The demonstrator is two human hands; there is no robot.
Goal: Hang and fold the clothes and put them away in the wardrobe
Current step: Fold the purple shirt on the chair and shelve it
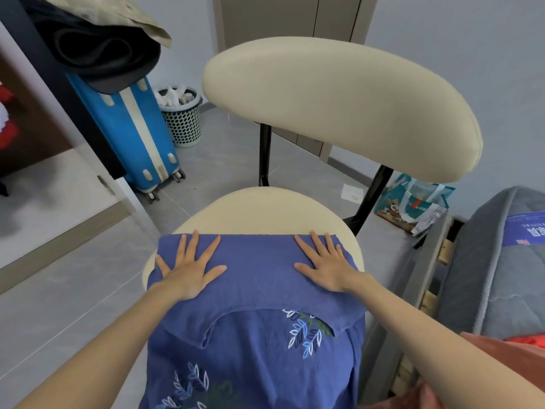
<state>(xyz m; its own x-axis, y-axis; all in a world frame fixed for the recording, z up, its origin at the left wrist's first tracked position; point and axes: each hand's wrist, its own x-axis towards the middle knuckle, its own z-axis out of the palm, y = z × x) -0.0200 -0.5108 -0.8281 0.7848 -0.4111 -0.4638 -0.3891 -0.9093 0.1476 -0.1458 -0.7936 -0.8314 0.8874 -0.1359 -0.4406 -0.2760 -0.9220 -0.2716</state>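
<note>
1. Left hand [188,270] and right hand [327,268] lay flat, palms down, fingers straight and spread, pressing the cloth. Neither gripped anything. They were well apart, one at each end of the folded band.
2. The task item was a blue crinkled-cloth garment [259,278] with embroidered leaf sprigs, at the centre to bottom of the frame. It was draped over the front of the cream padded chair [339,107] with black legs. Its far portion was turned back on itself on the seat. A curved cut edge showed just below the hands.
3. Key relation: the garment's long axis ran from the fold line on the seat down toward the bottom of the frame. The fold line ran left to right, just beyond the fingertips. The hands sat level, neither nearer the fold.
4. Judgement: this looked like smoothing a first fold. The next fold would probably bring the hanging length up along that axis, both hands sharing it.
5. Risk: the overhanging length could drag the fold loose.
6. Also noted, upper left of the frame: a blue hard-shell suitcase [132,128], with a grey perforated plastic basket [182,122] beside it.
</note>
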